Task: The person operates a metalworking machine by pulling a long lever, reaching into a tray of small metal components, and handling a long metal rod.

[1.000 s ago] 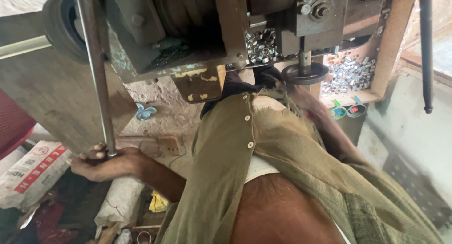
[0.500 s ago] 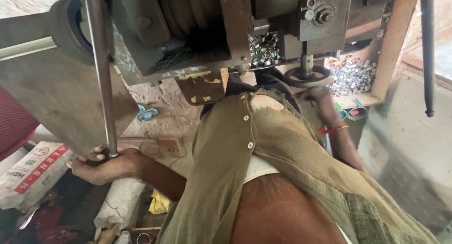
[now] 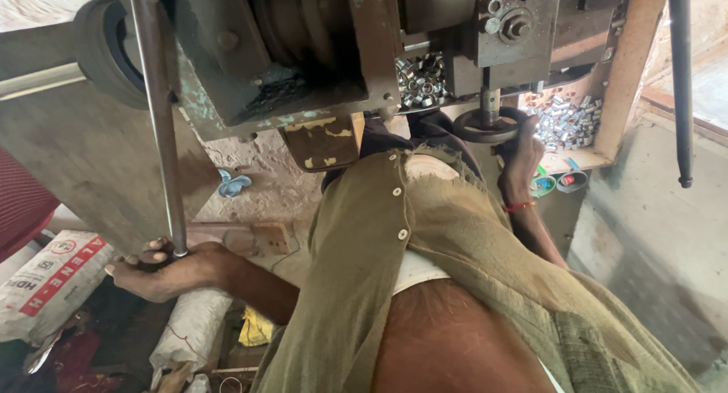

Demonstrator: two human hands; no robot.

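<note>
Change vs a second ago: right hand [image 3: 522, 154] has come up off the area below the press head and now sits at the ring die [image 3: 491, 124] under the ram [image 3: 489, 97]. Fingers curl round the ring's right edge, touching it. Can't tell if a small part is pinched between them; fingertips are hidden by the ring. Red thread on that wrist.

Left hand [image 3: 163, 268] unchanged: closed round the bottom end of the long lever rod [image 3: 158, 120], low on the left, well apart from the die. Rod runs up to the machine body [image 3: 303, 51].

My read: one hand feeding or seating at the die, the other parked on the lever, so the fingers are in the ram's path while the lever is gripped.

Loose metal pieces [image 3: 569, 124] lie heaped in the wooden tray just right of the die, another heap [image 3: 421, 78] behind it. Sack [image 3: 53, 279] on the floor at left.
</note>
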